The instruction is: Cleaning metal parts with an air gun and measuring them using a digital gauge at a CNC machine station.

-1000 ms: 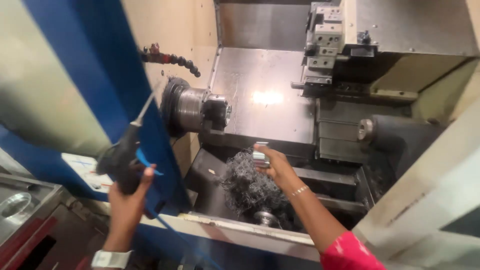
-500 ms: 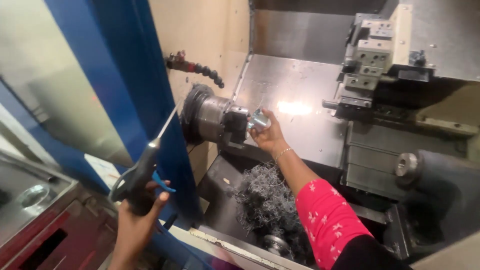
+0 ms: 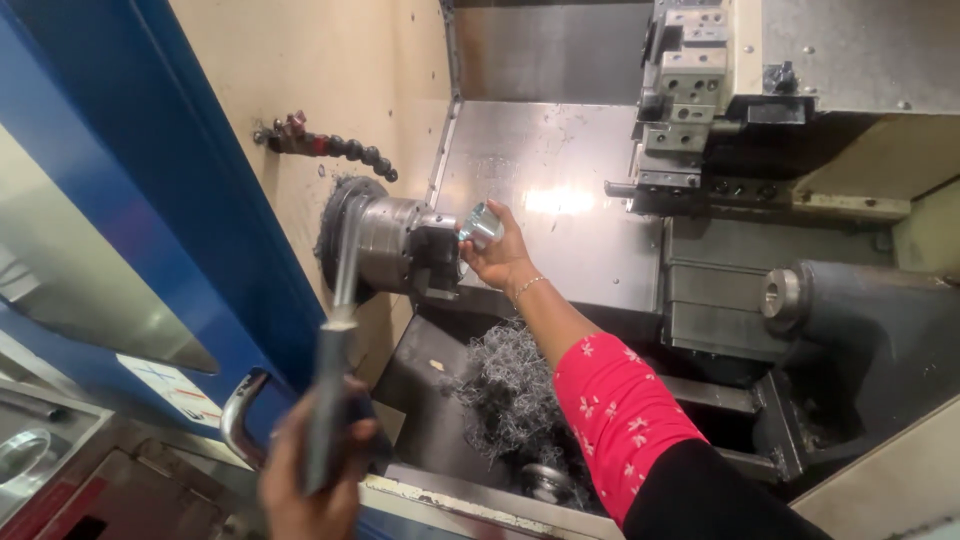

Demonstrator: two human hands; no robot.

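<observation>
My right hand (image 3: 497,256) reaches into the lathe and grips a small shiny metal part (image 3: 481,225) right at the jaws of the round steel chuck (image 3: 400,245). The red flowered sleeve (image 3: 615,415) of that arm crosses the machine opening. My left hand (image 3: 312,480) is at the bottom of the view, outside the blue door, closed around the dark handle of an air blow gun (image 3: 335,350) whose thin nozzle points up toward the chuck. The gun is blurred.
A pile of grey metal swarf (image 3: 505,390) lies below the chuck. The tool turret (image 3: 690,95) hangs at the upper right, the tailstock (image 3: 790,295) at the right. A beaded coolant hose (image 3: 330,145) sticks out of the beige wall. A blue door frame (image 3: 170,190) with a handle (image 3: 238,415) stands left.
My right hand rose from the swarf pile with the metal part and brought it to the chuck jaws. My left hand turned the blow gun more upright, and the view moved closer.
</observation>
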